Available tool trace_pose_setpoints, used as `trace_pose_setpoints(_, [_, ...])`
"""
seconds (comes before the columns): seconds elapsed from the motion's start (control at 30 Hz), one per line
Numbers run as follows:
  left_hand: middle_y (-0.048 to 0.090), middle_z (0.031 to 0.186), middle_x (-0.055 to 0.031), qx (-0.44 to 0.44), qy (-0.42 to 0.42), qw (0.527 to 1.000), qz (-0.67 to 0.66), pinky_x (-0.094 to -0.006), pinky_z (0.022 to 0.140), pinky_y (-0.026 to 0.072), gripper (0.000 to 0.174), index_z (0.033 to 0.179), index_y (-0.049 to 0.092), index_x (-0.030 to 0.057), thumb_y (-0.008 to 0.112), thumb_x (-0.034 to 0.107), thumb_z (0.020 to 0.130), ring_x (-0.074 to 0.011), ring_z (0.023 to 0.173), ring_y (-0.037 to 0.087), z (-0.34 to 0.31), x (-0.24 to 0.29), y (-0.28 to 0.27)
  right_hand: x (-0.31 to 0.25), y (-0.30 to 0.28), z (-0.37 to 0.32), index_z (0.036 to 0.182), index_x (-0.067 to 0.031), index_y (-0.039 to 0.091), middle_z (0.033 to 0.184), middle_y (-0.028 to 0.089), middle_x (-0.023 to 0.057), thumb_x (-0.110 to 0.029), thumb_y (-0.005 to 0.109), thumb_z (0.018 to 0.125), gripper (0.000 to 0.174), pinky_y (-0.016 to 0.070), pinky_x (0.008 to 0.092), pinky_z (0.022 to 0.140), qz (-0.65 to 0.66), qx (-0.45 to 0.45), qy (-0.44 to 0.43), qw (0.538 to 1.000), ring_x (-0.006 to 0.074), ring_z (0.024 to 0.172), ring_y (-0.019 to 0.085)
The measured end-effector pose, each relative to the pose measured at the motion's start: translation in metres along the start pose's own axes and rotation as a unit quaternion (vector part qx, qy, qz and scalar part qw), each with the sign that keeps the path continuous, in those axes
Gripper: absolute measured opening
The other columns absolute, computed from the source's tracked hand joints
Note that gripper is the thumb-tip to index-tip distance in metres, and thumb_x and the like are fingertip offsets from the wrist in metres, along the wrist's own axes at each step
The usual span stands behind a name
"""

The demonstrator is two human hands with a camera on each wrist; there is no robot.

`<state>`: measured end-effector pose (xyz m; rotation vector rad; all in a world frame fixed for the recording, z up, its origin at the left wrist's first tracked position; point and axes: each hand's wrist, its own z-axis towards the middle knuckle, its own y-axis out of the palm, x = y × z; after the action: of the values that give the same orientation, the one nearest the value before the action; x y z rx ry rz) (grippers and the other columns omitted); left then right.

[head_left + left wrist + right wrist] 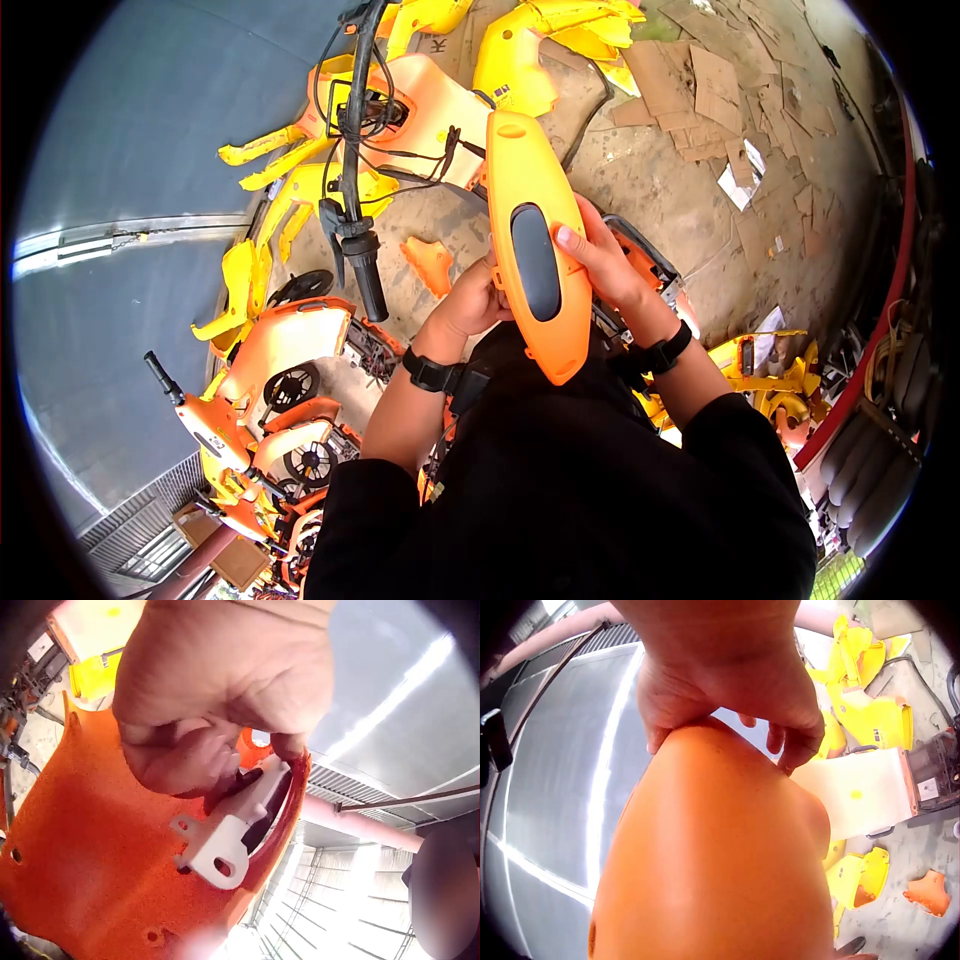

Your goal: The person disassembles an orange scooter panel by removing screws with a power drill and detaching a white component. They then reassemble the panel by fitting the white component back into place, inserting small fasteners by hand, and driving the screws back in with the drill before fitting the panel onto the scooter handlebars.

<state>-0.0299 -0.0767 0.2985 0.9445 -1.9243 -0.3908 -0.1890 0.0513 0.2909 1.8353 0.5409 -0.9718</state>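
Observation:
A long orange scooter body panel (530, 170) with a dark oval insert (536, 262) is held in front of my torso. My left hand (474, 303) is at its left edge, fingers curled in behind the panel. In the left wrist view, those curled fingers (180, 761) lie against a white plastic bracket (221, 851) on the inner face, beside the panel's rim. My right hand (605, 262) grips the opposite edge, its thumb on the outer face near the insert. The right wrist view shows the smooth outer shell (712, 847) beneath that hand.
A partly stripped orange scooter with a handlebar (355, 180) and loose cables stands ahead. Yellow panels (510, 75) and an orange fragment (428, 265) lie on the floor. Flattened cardboard (690, 85) is at upper right; more orange scooters (290, 350) stand at left beside a grey wall.

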Motion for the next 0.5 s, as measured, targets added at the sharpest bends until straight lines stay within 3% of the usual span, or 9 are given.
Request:
trace_pose_setpoints(0.1, [0.066, 0.109, -0.0037, 0.013, 0.054, 0.997, -0.051, -0.0277, 0.071, 0.0558, 0.057, 0.128, 0.053, 0.0106, 0.040, 0.057, 0.097, -0.0133, 0.091, 0.066, 0.006, -0.001, 0.003, -0.001, 0.001, 0.000, 0.145, 0.0006, 0.027, 0.137, 0.046, 0.0120, -0.029, 0.068, 0.090, 0.075, 0.0353, 0.0343, 0.108, -0.001, -0.010, 0.002, 1.000, 0.0204, 0.127, 0.044])
trace_pose_setpoints(0.2, [0.063, 0.119, -0.0051, 0.008, 0.056, 0.995, -0.084, -0.0293, 0.084, 0.0535, 0.059, 0.131, 0.050, 0.0056, 0.041, 0.054, 0.099, -0.0146, 0.102, 0.063, 0.006, 0.007, 0.011, 0.006, -0.003, 0.000, 0.144, -0.0008, 0.029, 0.136, 0.047, 0.0113, -0.030, 0.069, 0.089, 0.074, 0.0356, 0.0342, 0.107, 0.025, -0.030, -0.002, 0.999, 0.0201, 0.127, 0.045])
trace_pose_setpoints(0.3, [0.061, 0.122, -0.0066, -0.078, 0.083, 0.986, -0.122, -0.0319, 0.093, 0.0505, 0.057, 0.131, 0.049, 0.0017, 0.040, 0.049, 0.100, -0.0158, 0.109, 0.061, 0.008, 0.006, 0.005, 0.008, -0.004, 0.001, 0.143, -0.0009, 0.031, 0.136, 0.047, 0.0106, -0.030, 0.069, 0.088, 0.073, 0.0353, 0.0345, 0.107, 0.043, -0.047, -0.009, 0.998, 0.0199, 0.126, 0.045])
trace_pose_setpoints(0.4, [0.063, 0.115, -0.0047, -0.019, 0.066, 0.992, -0.104, -0.0282, 0.076, 0.0533, 0.066, 0.133, 0.047, 0.0031, 0.048, 0.057, 0.095, -0.0129, 0.094, 0.063, -0.003, 0.014, 0.022, 0.003, -0.003, 0.001, 0.144, -0.0006, 0.029, 0.137, 0.046, 0.0108, -0.030, 0.070, 0.088, 0.075, 0.0346, 0.0351, 0.108, 0.045, -0.042, 0.000, 0.998, 0.0208, 0.127, 0.044])
trace_pose_setpoints(0.47, [0.063, 0.106, -0.0025, -0.097, 0.083, 0.991, -0.048, -0.0246, 0.063, 0.0478, 0.071, 0.134, 0.046, 0.0036, 0.058, 0.058, 0.089, -0.0101, 0.079, 0.060, -0.005, 0.011, 0.012, 0.003, -0.002, 0.001, 0.145, -0.0003, 0.028, 0.138, 0.045, 0.0112, -0.029, 0.070, 0.088, 0.077, 0.0342, 0.0352, 0.108, 0.040, -0.036, -0.004, 0.999, 0.0212, 0.127, 0.044])
trace_pose_setpoints(0.5, [0.061, 0.099, -0.0005, -0.064, 0.046, 0.997, 0.007, -0.0222, 0.055, 0.0400, 0.074, 0.135, 0.044, 0.0039, 0.066, 0.054, 0.084, -0.0076, 0.069, 0.054, -0.007, 0.012, 0.011, 0.004, -0.003, 0.001, 0.146, -0.0001, 0.027, 0.138, 0.045, 0.0114, -0.028, 0.070, 0.088, 0.077, 0.0340, 0.0353, 0.108, 0.039, -0.032, -0.005, 0.999, 0.0215, 0.128, 0.044])
